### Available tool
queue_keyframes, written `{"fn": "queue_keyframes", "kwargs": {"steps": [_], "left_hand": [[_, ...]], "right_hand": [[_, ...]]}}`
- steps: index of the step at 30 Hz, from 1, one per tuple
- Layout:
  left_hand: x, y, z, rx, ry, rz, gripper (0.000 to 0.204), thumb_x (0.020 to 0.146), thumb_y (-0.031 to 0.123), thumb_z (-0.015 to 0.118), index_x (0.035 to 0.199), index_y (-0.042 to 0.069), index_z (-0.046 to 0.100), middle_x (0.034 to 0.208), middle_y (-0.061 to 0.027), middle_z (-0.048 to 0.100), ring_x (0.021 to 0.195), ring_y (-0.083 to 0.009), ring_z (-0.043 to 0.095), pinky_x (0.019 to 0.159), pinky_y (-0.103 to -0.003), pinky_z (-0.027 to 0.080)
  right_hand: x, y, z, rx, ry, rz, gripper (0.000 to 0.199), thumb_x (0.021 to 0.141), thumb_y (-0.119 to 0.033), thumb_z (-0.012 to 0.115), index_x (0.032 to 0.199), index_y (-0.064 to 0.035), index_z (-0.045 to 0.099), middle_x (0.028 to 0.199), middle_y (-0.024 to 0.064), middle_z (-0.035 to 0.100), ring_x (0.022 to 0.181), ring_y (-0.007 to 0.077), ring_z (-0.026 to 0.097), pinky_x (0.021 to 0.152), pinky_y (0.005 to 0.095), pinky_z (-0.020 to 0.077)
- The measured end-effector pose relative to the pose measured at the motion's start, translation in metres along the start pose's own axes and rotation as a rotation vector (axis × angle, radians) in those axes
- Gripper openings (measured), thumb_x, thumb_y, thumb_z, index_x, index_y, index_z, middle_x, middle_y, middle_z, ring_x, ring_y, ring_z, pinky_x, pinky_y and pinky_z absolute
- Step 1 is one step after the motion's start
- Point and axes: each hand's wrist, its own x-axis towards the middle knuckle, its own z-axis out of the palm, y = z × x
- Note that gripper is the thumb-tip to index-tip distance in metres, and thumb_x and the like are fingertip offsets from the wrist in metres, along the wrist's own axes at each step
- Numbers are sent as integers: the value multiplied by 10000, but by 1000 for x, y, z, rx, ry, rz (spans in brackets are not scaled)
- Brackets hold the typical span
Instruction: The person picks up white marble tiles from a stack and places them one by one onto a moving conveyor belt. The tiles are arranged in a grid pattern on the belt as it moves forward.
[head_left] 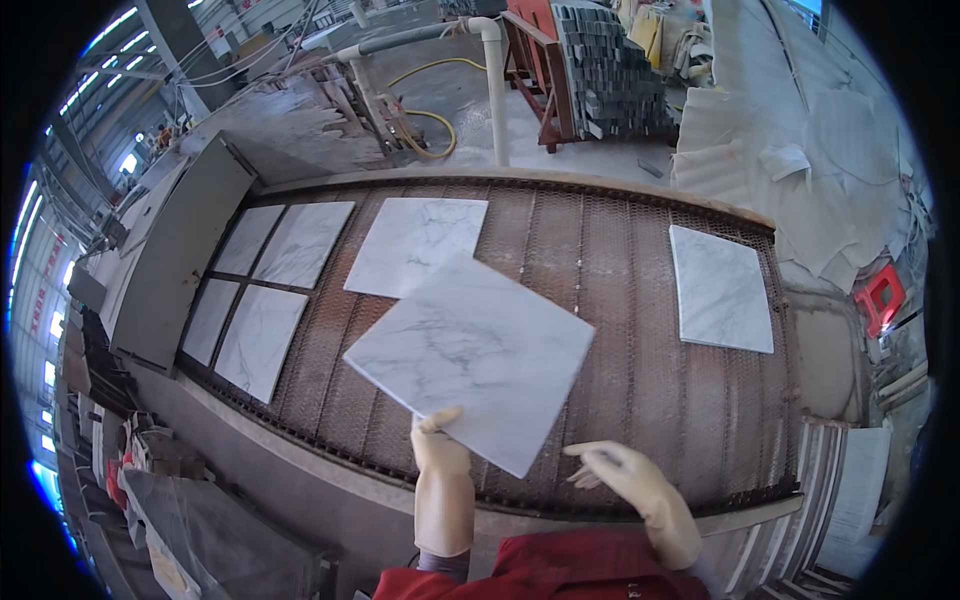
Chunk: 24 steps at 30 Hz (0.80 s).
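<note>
1. Gripping with our left hand (440, 450), gloved in cream rubber, we pinch the near edge of a white marble tile (470, 360), thumb on top, just below the middle of the frame.
2. Our right hand (625, 470), gloved the same way, hangs unclenched with loosely curled fingers just right of the tile's lowest corner, holding nothing; whether it touches the tile we cannot tell.
3. We see the held tile turned corner-on, above a brown mesh conveyor belt (610, 270) that spans the middle of the frame.
4. Its upper corner overlaps a second marble tile (410, 240) lying flat on the belt.
5. Four more tiles (265, 290) lie in a block at centre left.
6. One single tile (720, 290) lies at centre right.
7. Beyond the belt, at the top, we see a white pipe (495, 90) and a stack of grey slabs (610, 70).
</note>
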Motion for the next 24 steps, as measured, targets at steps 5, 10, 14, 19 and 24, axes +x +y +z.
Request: {"fn": "queue_keyframes", "kwargs": {"steps": [5,10,14,19,24], "left_hand": [[24,46,-58,-102,141,131,675,646,0,561,1318,-35,503,1233,-228,587,1071,-415,618,961,-519,536],[58,66,-106,-136,187,234,487,649,82,591,1108,-79,605,1143,-236,641,998,-424,643,894,-517,563],[85,71,-135,-58,217,217,446,657,108,574,1072,-49,616,1142,-218,647,1020,-413,631,907,-528,548],[87,72,-136,-145,242,143,514,676,137,586,1160,-38,600,1190,-190,634,1050,-392,623,922,-495,533],[94,65,-138,-118,277,196,488,670,174,602,1109,-39,622,1154,-212,650,1050,-401,624,929,-506,524]], "right_hand": [[-18,26,-30,-94,205,155,378,1053,-285,491,1290,-15,611,1050,188,711,943,231,698,857,330,553],[-31,35,-35,-142,257,263,396,1042,-300,489,1282,-10,611,1037,178,715,930,222,692,854,319,547],[-21,39,-28,-163,241,262,404,1034,-314,503,1283,-15,613,1043,169,716,938,218,689,861,321,544],[-22,42,-17,-216,240,286,401,1030,-319,515,1277,-20,620,1057,164,718,951,218,688,870,322,542],[-36,75,-29,-97,282,340,383,1034,-295,505,1270,-17,624,1056,182,717,959,232,692,869,326,543]]}}
